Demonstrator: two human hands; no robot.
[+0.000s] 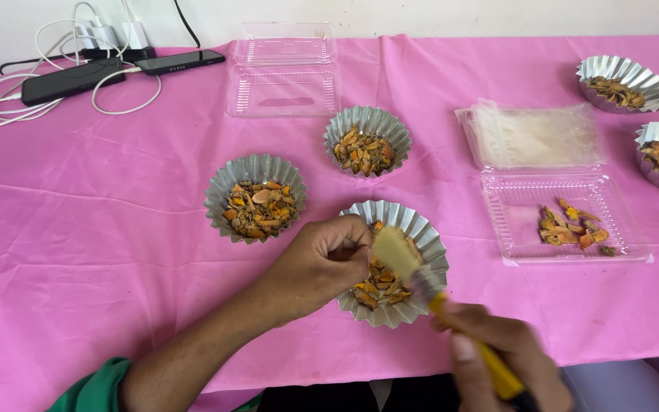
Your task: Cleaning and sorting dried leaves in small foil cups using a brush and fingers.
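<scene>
While the left hand (322, 263) pinches something hidden over a fluted foil cup (394, 263) of orange chips (lower centre), the right hand (497, 355) grips a yellow-handled brush (421, 278). Its bristles blur; the handle's end is cut off.

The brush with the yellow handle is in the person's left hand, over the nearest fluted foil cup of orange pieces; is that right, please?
Not quite: the head view shows the brush in the right hand. The left hand rests at the fluted foil cup.
</scene>
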